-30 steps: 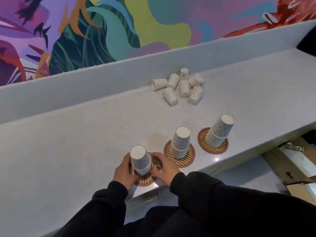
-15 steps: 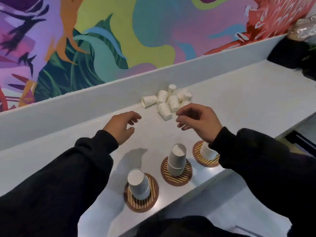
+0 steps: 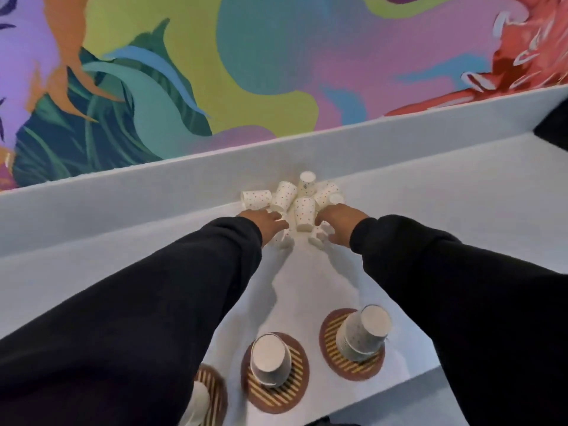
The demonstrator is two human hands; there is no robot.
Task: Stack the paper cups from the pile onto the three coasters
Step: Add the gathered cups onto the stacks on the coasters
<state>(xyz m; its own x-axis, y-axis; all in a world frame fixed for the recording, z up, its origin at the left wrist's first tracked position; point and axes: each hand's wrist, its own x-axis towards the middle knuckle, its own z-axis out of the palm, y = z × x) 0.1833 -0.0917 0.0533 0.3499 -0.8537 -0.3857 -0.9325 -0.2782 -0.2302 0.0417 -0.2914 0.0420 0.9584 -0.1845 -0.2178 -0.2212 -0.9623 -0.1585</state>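
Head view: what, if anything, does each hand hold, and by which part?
The left hand lies over the side of a spotted white paper cup; the right hand over a second spotted cup. Whether either grips cannot be told.

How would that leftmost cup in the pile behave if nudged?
Likely to roll in an arc: the cup lies on its side and tapers. Probably very light and easily dented, being thin paper. Upside down it seems steadier: the stacks on the coasters stand so.

Pale grey counter, raised back ledge; colourful leafy mural behind.
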